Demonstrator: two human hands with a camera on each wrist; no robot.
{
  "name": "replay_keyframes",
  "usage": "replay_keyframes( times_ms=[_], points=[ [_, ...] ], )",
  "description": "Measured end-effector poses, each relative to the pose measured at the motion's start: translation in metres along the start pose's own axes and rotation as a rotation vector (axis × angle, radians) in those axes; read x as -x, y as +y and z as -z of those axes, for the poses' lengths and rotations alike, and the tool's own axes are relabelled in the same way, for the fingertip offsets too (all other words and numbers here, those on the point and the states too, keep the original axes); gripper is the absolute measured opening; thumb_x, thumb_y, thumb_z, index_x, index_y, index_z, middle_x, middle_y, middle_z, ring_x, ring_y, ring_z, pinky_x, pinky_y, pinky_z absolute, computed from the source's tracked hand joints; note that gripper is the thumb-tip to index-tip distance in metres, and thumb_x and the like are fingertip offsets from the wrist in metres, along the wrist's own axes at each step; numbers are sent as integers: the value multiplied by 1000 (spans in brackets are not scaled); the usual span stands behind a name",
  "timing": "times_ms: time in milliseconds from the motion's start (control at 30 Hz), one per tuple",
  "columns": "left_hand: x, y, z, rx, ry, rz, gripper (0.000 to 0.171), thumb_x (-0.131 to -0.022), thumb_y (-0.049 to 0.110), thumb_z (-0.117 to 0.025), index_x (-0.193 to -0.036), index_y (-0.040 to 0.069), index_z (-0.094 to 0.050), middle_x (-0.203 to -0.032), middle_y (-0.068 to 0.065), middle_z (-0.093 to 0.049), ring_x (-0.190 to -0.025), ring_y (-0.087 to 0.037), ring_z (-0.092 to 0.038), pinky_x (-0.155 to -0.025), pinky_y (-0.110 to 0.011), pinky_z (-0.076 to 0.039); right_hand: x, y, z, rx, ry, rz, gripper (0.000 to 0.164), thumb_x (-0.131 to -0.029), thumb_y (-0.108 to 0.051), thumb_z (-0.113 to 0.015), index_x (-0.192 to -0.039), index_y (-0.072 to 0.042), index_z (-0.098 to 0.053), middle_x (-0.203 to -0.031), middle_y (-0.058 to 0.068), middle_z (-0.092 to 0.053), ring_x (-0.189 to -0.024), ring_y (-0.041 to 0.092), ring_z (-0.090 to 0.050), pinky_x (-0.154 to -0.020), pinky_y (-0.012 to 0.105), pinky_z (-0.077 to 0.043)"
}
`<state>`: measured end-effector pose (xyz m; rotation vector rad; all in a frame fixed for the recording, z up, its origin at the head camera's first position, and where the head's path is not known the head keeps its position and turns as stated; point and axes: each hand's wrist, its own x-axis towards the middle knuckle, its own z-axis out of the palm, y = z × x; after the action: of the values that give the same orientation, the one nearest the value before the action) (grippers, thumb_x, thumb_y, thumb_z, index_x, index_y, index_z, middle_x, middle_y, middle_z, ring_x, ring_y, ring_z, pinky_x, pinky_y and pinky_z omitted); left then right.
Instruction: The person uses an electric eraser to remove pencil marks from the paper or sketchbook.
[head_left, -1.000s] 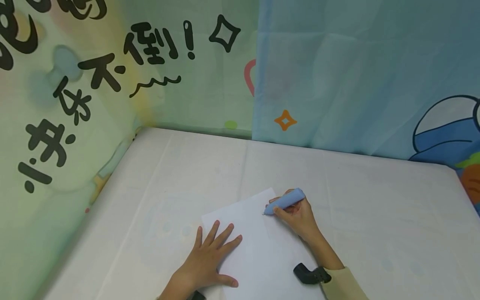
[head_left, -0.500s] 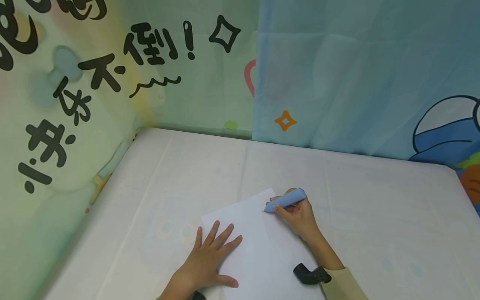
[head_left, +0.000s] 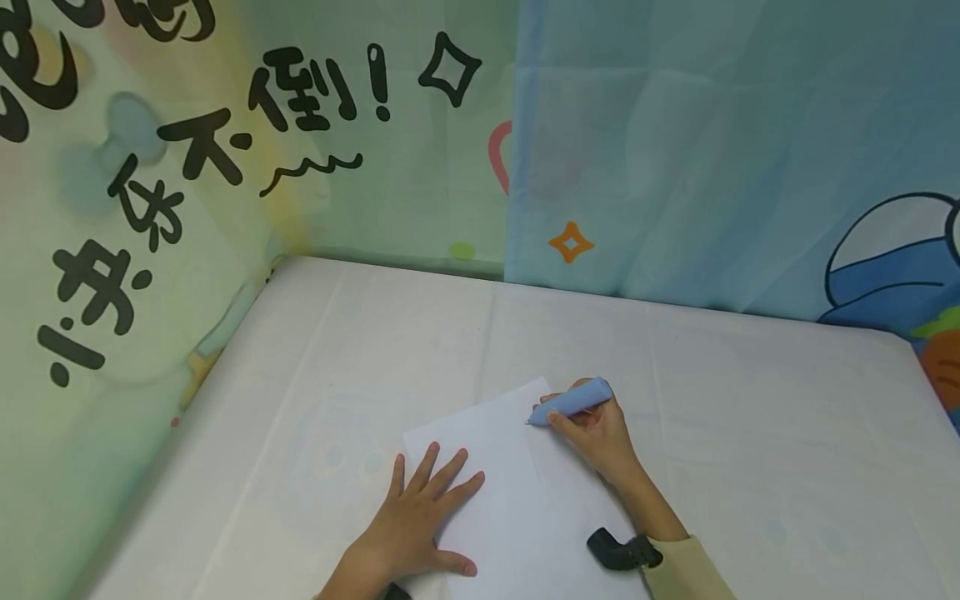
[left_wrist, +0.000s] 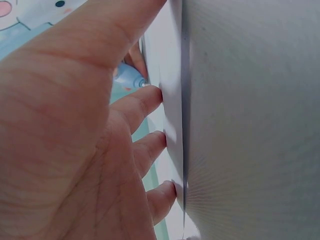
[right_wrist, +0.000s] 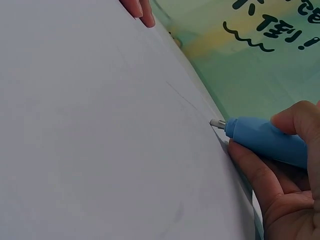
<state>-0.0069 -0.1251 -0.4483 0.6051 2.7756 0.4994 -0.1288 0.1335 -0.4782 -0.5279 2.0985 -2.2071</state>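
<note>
A thick light-blue pen-shaped tool (head_left: 573, 402) with a short metal tip is pinched between the thumb and fingers of my right hand (head_left: 603, 437). Its tip meets the white sheet of paper (head_left: 517, 500) near the upper right edge. In the right wrist view, a faint thin line (right_wrist: 182, 95) on the paper runs up to that tip. My left hand (head_left: 412, 525) lies with fingers spread over the left side of the sheet. The left wrist view shows its fingertips (left_wrist: 155, 95) against the paper, with the blue tool beyond them.
The sheet lies at an angle on a white-covered table (head_left: 390, 333). Behind stand a green printed backdrop (head_left: 420, 183) with black characters and a blue one (head_left: 675, 150). A black wrist-worn device (head_left: 622, 550) sits by the right sleeve.
The tool's tip has shifted slightly up the paper, away from me, since the earliest frame, the right hand tilting with it. The left hand and the sheet keep their place.
</note>
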Motion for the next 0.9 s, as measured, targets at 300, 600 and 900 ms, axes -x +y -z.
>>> replay_keyframes(
  times_ms=[300,600,900],
  points=[
    [-1,1,1,-23,-4,-1,98,-69,66,-73,-152,28,-36,-162,-2,-24,-149,-37,-13,-112,-68,-13,0,-2,1,-50,-7,-17,38,-80,24,-59,-106,18,-33,-94,-4,-73,-87,12,-73,-81,21,-55],
    [-2,2,-1,9,1,-4,98,-69,64,-74,-151,25,-37,-161,-5,-26,-148,-40,-13,-110,-71,-14,1,-2,2,-20,7,17,38,-80,23,-61,-106,18,-34,-97,-5,-73,-87,11,-72,-80,20,-55],
    [-1,2,0,5,2,-5,98,-69,65,-73,-151,26,-37,-161,-5,-26,-148,-40,-14,-109,-71,-14,0,-3,1,-23,68,49,35,-75,25,-64,-101,19,-41,-92,-5,-73,-83,9,-72,-76,19,-56]
  ],
)
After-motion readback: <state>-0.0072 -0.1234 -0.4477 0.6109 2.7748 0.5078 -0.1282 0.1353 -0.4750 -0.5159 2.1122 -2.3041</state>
